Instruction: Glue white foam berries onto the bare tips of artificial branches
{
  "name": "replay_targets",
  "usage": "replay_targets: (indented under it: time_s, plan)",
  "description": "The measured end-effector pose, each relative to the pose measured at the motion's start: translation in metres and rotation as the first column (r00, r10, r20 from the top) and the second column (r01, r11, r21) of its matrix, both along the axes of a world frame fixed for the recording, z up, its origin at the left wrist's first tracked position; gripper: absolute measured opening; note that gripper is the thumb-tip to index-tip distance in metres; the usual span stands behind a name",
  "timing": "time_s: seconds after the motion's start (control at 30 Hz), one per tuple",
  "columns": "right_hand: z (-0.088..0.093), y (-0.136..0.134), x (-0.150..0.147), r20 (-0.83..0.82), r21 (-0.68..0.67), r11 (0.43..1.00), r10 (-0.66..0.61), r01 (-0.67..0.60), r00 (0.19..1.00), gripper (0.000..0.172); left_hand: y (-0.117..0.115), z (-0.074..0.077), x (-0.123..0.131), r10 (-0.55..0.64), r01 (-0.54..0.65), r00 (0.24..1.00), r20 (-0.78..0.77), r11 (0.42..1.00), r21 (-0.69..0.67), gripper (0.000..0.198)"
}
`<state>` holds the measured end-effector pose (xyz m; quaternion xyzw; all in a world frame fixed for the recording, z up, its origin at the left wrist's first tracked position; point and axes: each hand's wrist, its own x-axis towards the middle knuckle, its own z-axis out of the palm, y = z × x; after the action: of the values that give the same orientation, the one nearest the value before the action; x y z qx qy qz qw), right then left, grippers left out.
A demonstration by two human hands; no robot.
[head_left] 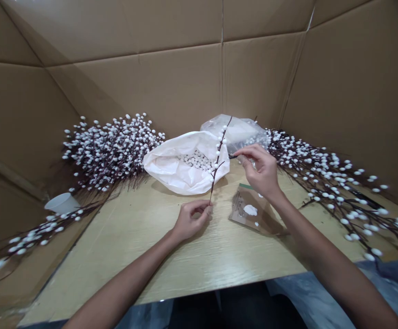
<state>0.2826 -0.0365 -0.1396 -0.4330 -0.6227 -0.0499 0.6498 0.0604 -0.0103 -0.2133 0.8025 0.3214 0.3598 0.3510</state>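
Your left hand (pixel 192 220) is curled shut, thumb and fingers pinching the lower end of a pussy willow stem (pixel 217 155), which rises nearly upright toward 12 o'clock. Your right hand (pixel 259 171), at 2 o'clock from the left, pinches a small dark piece (pixel 232 156) between thumb and forefinger, just beside the stem; it may be a twig end, but the view is too poor to be sure. Below that hand, a small resealable bag (pixel 250 212) holding white buds lies on the wood-grain table (pixel 151 246). Farther out at 12 o'clock, a white plastic bag (pixel 171 169) holds loose white buds (pixel 195 160), with a clear plastic bag (pixel 235 132) just behind it. Budded branches (pixel 113 153) heap at 10 o'clock, more budded branches (pixel 325 183) spread toward 3 o'clock, and a white paper cup (pixel 61 203) lies at 9 o'clock. So far, your stem carries buds along its upper part; its lower part shows none, and many loose buds remain in the bag.
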Motion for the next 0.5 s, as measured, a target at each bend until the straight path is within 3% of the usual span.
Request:
replay_targets:
  time_s: [0.5]
  plan:
    - [0.0003,0.0005,-0.0001,-0.022,-0.086,0.996,0.013,-0.015,1.0,0.015,-0.0017,0.0018,0.0009,0.003,-0.003,1.0,0.007,1.0,-0.027,0.025]
